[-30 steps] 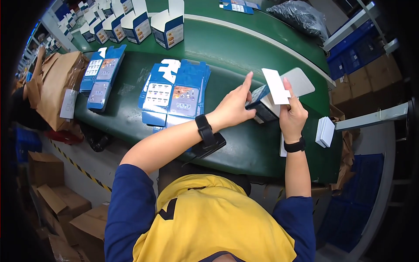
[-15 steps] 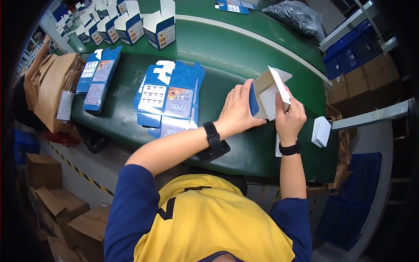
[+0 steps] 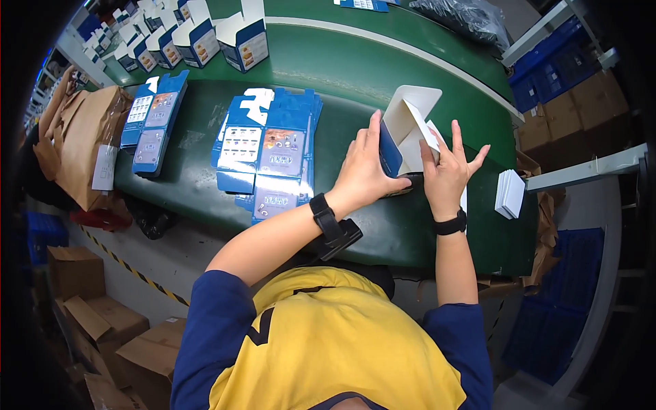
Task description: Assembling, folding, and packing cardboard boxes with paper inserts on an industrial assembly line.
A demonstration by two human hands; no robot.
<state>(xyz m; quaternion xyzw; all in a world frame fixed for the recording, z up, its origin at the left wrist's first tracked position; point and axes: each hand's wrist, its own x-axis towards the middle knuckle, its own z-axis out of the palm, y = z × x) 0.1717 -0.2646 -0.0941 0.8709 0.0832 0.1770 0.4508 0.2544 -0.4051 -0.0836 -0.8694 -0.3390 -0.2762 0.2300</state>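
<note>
- Left hand (image 3: 364,167), half-curled, holds the box (image 3: 408,143)
- Right hand (image 3: 445,178) splays, thumb against it, grip unclear
- Light, even pressure should keep it square

I count my left hand (image 3: 365,164) and right hand (image 3: 445,174) as two, one open box (image 3: 410,137) between them, two wrist straps (image 3: 327,217), two stacks of flat cartons (image 3: 266,147) nearest me, one white card stack (image 3: 510,195) and one grey plastic bag (image 3: 465,17); the upright cartons (image 3: 247,51) overlap past counting
</note>
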